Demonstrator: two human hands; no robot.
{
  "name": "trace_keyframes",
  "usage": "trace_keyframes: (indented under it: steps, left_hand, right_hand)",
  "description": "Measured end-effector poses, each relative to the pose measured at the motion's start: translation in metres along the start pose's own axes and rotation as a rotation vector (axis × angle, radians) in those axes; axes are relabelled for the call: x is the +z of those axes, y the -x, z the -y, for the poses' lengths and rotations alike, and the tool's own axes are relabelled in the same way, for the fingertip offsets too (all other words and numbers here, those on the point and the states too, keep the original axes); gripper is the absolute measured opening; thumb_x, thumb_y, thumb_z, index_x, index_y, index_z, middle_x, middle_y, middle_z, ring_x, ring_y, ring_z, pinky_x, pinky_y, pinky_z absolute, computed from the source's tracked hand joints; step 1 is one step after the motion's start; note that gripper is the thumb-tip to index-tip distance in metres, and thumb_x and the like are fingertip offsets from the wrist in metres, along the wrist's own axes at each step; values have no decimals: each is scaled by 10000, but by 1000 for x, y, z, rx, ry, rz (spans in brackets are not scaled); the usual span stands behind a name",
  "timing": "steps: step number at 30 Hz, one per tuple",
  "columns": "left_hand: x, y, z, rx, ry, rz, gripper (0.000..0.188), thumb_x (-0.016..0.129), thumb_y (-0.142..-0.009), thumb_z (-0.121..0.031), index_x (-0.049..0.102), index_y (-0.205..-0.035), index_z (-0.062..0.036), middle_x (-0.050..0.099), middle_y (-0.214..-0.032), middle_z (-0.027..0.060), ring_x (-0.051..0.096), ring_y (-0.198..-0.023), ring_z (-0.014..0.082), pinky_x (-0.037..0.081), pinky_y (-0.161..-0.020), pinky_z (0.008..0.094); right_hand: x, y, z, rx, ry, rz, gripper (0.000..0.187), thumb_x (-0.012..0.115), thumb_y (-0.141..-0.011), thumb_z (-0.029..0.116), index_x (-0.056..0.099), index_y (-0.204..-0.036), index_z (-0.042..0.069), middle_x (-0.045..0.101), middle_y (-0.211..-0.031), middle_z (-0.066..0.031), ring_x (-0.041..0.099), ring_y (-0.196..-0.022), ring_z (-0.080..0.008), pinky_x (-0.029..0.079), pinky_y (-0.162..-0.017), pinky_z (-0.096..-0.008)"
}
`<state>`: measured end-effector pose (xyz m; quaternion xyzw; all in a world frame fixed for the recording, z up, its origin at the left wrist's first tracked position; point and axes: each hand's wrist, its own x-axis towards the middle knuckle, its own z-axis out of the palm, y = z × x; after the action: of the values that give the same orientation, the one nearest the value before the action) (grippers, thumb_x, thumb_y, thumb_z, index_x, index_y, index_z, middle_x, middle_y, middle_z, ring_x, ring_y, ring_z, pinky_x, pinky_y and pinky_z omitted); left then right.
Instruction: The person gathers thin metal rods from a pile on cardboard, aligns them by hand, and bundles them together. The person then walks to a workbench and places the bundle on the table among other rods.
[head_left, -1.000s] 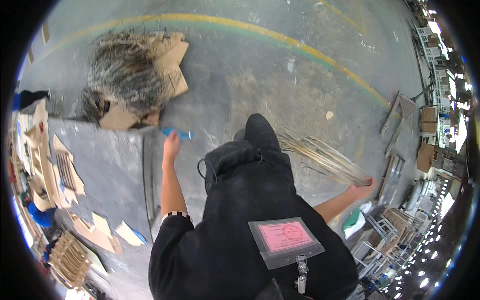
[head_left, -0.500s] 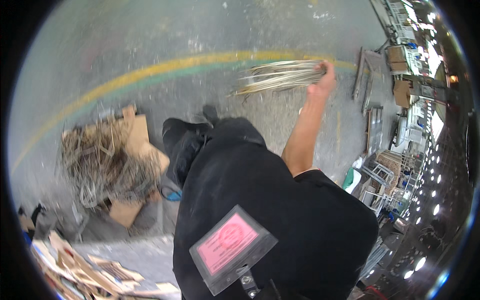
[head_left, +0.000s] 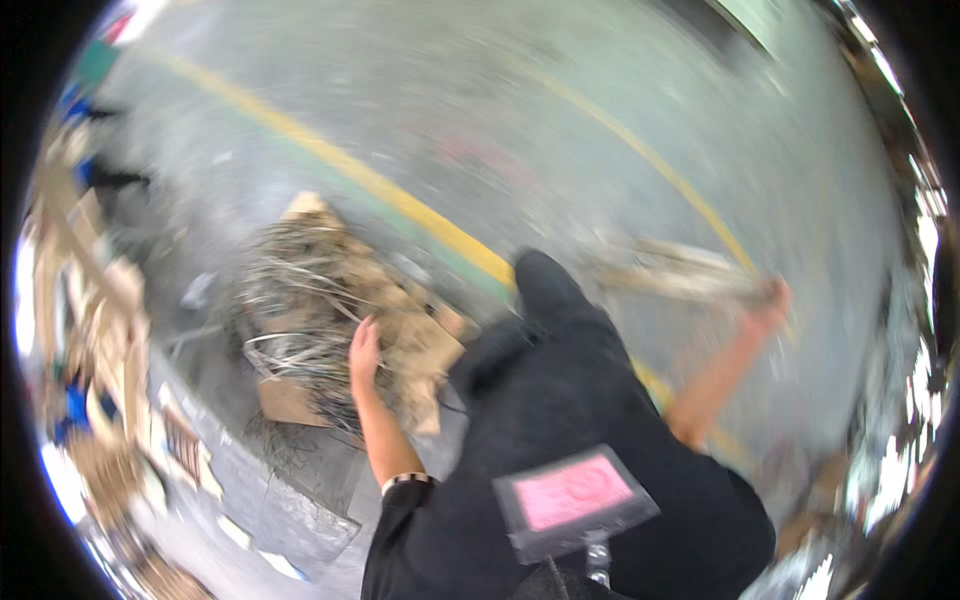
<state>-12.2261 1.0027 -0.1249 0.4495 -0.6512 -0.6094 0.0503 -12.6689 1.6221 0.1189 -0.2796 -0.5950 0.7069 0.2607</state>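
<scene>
Off to the right, my right hand (head_left: 768,306) is closed around one end of a bundle of thin pale strips (head_left: 680,270). The bundle points left above the floor and is smeared by motion, so the strips' material cannot be told. My left hand (head_left: 365,350) reaches toward a tangled heap of similar strips (head_left: 300,285) on the left, its fingers stretched out and nothing visible in them. Whether it touches the heap is unclear. Under and beside the heap lie brown cardboard pieces (head_left: 425,350).
A yellow line (head_left: 400,200) with a green edge runs across the grey floor past the heap; a second yellow line (head_left: 660,165) lies farther right. At the far left are stacked cardboard and wood-like scraps (head_left: 110,340). A pink badge (head_left: 575,492) hangs at my chest.
My view has turned, bringing the heap nearer the middle. My left arm has come into view over the heap. My right hand still holds the bundle, now lower and farther right.
</scene>
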Motion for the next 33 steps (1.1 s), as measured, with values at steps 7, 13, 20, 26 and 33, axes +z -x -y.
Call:
trace_keyframes:
  steps: [7,13,20,26,33]
  left_hand:
    - [-146,-259,-258,327,104,-157,486,551,-1056,-272,505,-1468,-19,643,-1369,140,596,-1262,218,426,-1074,325]
    - [-213,-322,-171,-525,-456,-411,580,405,-1070,-415,546,-1407,35,554,-1426,278,492,-1369,417,397,-1118,474]
    - [-143,-337,-115,-914,-122,-187,494,450,-1029,-365,601,-1312,11,639,-1249,270,594,-1184,422,470,-999,489]
    - [-360,-579,-175,-737,-252,-331,441,501,-990,-332,623,-1257,-3,679,-1140,261,649,-1058,427,507,-925,514]
    - [-760,-1030,-482,20,-310,-681,404,574,-1014,-279,612,-1360,-74,654,-1324,210,622,-1259,313,477,-1044,388]
  right_hand:
    - [330,13,-61,137,-113,222,176,714,-900,234,638,-860,80,598,-862,-13,577,-864,-175,467,-827,-369]
    - [624,96,-106,162,-94,262,217,703,-909,239,602,-771,106,587,-833,5,548,-830,-155,435,-797,-359]
    - [937,215,-175,203,-33,341,254,670,-939,222,554,-735,126,550,-773,1,539,-813,-155,441,-801,-354]
    - [1187,342,-229,201,50,448,236,692,-899,308,606,-850,93,599,-999,-60,541,-1034,-229,420,-963,-430]
    - [1440,471,-284,326,-23,439,267,706,-876,321,615,-906,72,599,-1020,-67,555,-1042,-233,444,-967,-438]
